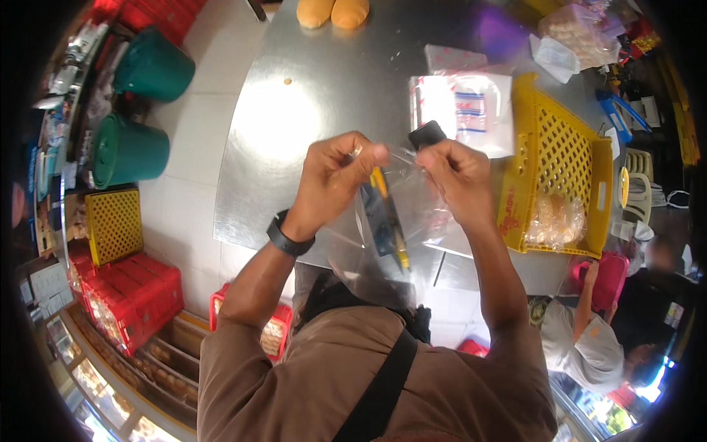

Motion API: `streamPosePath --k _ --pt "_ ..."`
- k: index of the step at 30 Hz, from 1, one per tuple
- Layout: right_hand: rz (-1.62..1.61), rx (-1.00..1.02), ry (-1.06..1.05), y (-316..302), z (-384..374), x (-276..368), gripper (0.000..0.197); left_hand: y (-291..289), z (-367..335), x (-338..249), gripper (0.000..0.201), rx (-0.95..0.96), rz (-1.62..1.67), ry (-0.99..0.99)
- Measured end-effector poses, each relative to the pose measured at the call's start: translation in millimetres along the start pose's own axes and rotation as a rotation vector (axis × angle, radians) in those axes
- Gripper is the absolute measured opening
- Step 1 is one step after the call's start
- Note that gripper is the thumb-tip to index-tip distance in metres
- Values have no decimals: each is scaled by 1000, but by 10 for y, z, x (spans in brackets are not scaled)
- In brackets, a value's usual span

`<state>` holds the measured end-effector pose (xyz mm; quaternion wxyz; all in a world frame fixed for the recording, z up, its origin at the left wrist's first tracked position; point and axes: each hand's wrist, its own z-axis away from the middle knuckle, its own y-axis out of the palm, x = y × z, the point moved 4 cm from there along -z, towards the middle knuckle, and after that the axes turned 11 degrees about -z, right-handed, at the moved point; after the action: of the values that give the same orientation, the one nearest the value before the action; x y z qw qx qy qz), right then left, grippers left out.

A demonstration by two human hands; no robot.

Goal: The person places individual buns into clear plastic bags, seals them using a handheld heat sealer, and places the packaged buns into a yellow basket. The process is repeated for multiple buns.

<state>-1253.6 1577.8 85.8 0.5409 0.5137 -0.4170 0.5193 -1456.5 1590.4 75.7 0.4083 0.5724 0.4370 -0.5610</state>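
A clear plastic bag (352,254) hangs between my hands above the near edge of the steel table (254,180). My left hand (331,175), with a black band on its wrist, pinches one side of the bag's upper edge. Thumb and fingers of my right hand (462,175) are closed on the other side. Through the film shows a slim yellow-and-black object (398,236) beside a dark flat piece; whether they are in the bag or behind it I cannot tell. Just beyond my right hand is a small black object (426,135).
Two bread rolls (333,12) lie at the table's far edge. White printed packs (482,110) sit near a yellow crate (524,158) holding bagged bread (557,221). Green bins (131,151) and red crates (136,298) stand at left. Another person (589,342) is at lower right.
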Motion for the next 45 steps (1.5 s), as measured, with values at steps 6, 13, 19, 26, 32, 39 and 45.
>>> streamPosePath --k 6,13,19,26,32,39,45 --pt "93 81 144 670 -950 -340 17 -936 -405 715 21 45 78 -254" --pt "124 97 218 791 -1387 -751 19 -1378 -672 1219 17 102 297 -426" --pt "121 75 358 863 -1464 -830 20 -1356 -751 1353 24 27 250 -288" --pt "60 41 136 765 -1553 -1041 26 -1240 -927 1338 20 79 140 -293" --pt "174 77 276 658 -1635 -1016 20 -1073 -1170 1249 18 202 69 -161" --pt "-233 52 399 632 -1725 -1131 19 -1146 -1238 1326 11 413 286 -299" --pt "-630 -41 335 634 -1973 -1336 13 -1330 -1277 1302 24 396 720 -78"
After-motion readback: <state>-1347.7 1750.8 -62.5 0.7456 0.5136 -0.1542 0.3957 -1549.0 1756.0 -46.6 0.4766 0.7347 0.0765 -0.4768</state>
